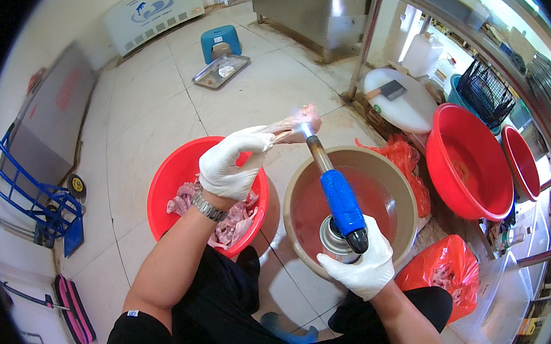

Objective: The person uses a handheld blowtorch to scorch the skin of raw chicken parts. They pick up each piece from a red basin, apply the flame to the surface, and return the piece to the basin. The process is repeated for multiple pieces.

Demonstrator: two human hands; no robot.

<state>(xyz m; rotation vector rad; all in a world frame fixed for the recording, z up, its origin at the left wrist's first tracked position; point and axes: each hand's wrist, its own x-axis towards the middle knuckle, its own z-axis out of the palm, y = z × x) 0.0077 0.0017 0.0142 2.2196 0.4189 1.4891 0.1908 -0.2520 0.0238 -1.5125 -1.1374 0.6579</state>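
Observation:
My left hand [231, 165], in a white glove, grips one end of a pale piece of raw meat [292, 126], perhaps a poultry piece, held out over the floor. A blue gas blowtorch [342, 200] on a canister [336, 238] is in my gloved right hand [368, 263]. Its nozzle points up and away from me, and a bluish flame meets the far end of the meat. Beneath my left hand stands a red basin [159, 201] with several raw pieces [234, 222]. Under the torch is a tan basin [294, 242] of reddish liquid [369, 195].
On the right are a red plastic bag [444, 265] of raw meat, a large red basin [472, 164], and a cleaver [391, 90] on a round white board [413, 113]. A blue stool [221, 42] and metal tray [221, 71] sit ahead. A blue hand truck [33, 190] stands left.

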